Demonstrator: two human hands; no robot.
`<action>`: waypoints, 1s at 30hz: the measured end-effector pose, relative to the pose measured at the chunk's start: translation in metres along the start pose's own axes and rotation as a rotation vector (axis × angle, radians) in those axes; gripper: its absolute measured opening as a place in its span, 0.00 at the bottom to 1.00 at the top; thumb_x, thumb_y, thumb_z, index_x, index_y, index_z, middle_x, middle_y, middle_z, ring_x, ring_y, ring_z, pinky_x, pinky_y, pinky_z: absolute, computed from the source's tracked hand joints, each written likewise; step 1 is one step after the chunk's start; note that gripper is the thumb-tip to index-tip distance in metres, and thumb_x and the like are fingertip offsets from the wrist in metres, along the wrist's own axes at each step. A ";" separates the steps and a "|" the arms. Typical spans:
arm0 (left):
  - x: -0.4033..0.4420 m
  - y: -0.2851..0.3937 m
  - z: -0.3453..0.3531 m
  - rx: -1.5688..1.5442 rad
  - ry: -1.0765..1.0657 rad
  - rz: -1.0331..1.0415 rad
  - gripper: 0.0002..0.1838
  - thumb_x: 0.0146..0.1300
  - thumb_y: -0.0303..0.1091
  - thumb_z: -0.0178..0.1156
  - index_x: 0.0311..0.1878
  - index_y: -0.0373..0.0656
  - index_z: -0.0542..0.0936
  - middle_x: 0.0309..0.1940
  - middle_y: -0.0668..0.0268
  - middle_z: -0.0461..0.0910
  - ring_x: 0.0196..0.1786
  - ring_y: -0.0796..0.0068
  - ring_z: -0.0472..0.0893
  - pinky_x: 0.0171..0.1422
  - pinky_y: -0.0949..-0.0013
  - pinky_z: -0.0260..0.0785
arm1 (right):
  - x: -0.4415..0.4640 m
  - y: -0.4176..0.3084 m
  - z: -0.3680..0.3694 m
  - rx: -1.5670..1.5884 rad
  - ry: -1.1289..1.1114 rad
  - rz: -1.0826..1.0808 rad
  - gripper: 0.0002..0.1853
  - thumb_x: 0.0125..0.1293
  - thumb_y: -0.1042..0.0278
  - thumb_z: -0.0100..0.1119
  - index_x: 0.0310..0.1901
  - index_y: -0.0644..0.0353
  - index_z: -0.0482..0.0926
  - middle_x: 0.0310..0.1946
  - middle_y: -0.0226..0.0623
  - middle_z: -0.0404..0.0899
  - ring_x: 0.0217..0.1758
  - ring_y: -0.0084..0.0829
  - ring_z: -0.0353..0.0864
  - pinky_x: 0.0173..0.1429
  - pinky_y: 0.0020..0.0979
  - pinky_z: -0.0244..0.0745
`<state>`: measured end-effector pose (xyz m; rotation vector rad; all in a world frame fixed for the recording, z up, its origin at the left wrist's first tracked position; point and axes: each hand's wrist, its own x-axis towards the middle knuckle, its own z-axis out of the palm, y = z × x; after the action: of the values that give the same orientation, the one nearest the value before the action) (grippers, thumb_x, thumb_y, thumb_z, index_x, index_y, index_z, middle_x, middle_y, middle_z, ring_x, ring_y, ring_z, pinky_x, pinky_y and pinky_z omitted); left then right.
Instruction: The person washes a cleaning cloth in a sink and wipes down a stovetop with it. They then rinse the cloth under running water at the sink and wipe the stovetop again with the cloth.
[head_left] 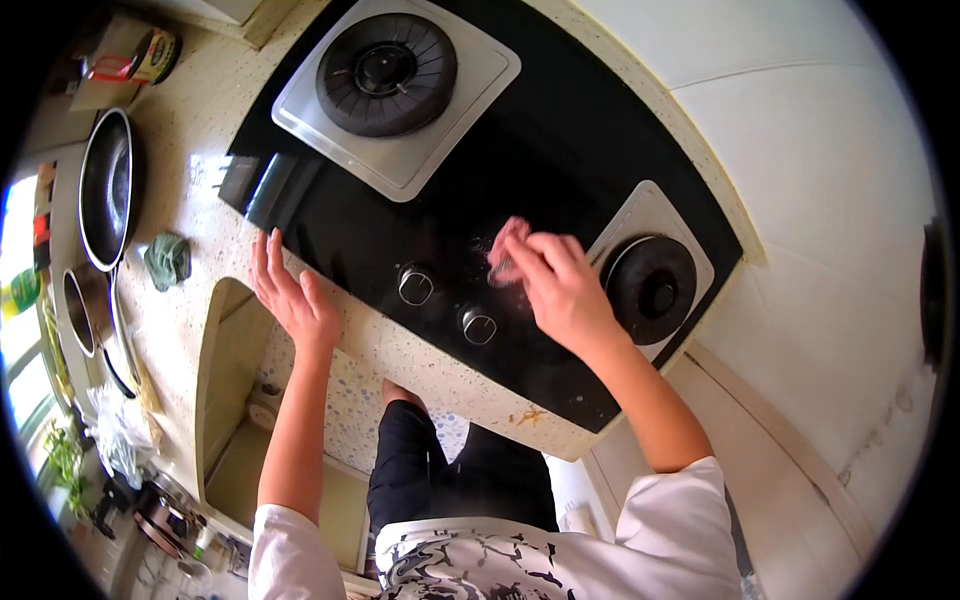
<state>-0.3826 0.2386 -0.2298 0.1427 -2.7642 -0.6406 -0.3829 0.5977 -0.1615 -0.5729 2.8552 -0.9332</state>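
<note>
A black glass gas stove point(340, 235) is set into the speckled counter. My right hand point(565, 285) is over its middle, fingers closed on a crumpled pinkish cloth point(508, 250), between the two burners. Small light specks lie on the glass beside the cloth. Two round knobs point(416, 285) point(479, 326) sit just left of and below the cloth. My left hand point(290, 292) rests at the stove's front left edge, fingers spread, holding nothing. The large burner point(386, 74) is at the top, and the other burner point(650, 285) is right of my right hand.
At the left on the counter are a frying pan point(107, 190), a smaller pan point(85, 310), a green cloth point(167, 261) and a plastic bag point(118, 430). A jar point(158, 55) stands at the top left. A white tiled wall point(800, 150) borders the stove on the right.
</note>
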 end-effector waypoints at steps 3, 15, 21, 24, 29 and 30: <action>-0.001 -0.001 0.001 0.022 0.029 -0.008 0.36 0.81 0.57 0.42 0.81 0.43 0.68 0.82 0.52 0.65 0.86 0.49 0.60 0.89 0.44 0.42 | -0.011 0.004 -0.006 0.169 -0.007 -0.059 0.25 0.61 0.88 0.61 0.61 0.64 0.84 0.51 0.40 0.80 0.49 0.43 0.85 0.56 0.39 0.83; -0.002 0.000 0.001 -0.023 0.070 -0.037 0.34 0.78 0.54 0.49 0.80 0.44 0.70 0.80 0.52 0.68 0.83 0.48 0.63 0.89 0.42 0.43 | 0.139 0.077 -0.009 -0.089 0.377 0.060 0.20 0.59 0.83 0.59 0.53 0.59 0.86 0.44 0.42 0.83 0.49 0.50 0.84 0.58 0.47 0.80; -0.002 0.000 0.000 -0.037 0.084 -0.037 0.34 0.77 0.54 0.49 0.79 0.44 0.71 0.79 0.52 0.68 0.82 0.48 0.65 0.88 0.42 0.44 | 0.172 0.092 -0.005 -0.093 0.381 0.140 0.16 0.64 0.79 0.61 0.52 0.61 0.88 0.47 0.44 0.85 0.52 0.50 0.85 0.59 0.45 0.81; -0.001 0.001 -0.001 -0.013 0.082 -0.023 0.34 0.79 0.54 0.47 0.79 0.43 0.71 0.79 0.51 0.69 0.82 0.48 0.66 0.88 0.43 0.45 | 0.164 0.070 0.016 -0.085 0.341 0.055 0.17 0.63 0.81 0.60 0.52 0.61 0.87 0.46 0.44 0.84 0.52 0.51 0.83 0.60 0.46 0.79; -0.002 0.001 -0.001 -0.034 0.065 -0.038 0.33 0.74 0.53 0.53 0.78 0.47 0.73 0.78 0.52 0.68 0.81 0.47 0.65 0.88 0.41 0.45 | 0.136 0.016 0.037 -0.106 0.236 -0.064 0.21 0.60 0.85 0.56 0.55 0.66 0.85 0.51 0.43 0.83 0.54 0.49 0.83 0.62 0.44 0.79; -0.002 0.001 -0.001 -0.036 0.067 -0.036 0.33 0.74 0.53 0.52 0.77 0.47 0.73 0.78 0.52 0.68 0.81 0.47 0.65 0.88 0.41 0.46 | 0.132 0.009 0.039 -0.062 0.204 -0.083 0.22 0.59 0.86 0.57 0.56 0.65 0.85 0.50 0.43 0.83 0.53 0.50 0.81 0.62 0.45 0.78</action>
<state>-0.3803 0.2392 -0.2295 0.2028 -2.6901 -0.6822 -0.5010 0.5333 -0.1939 -0.6420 3.0721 -0.9705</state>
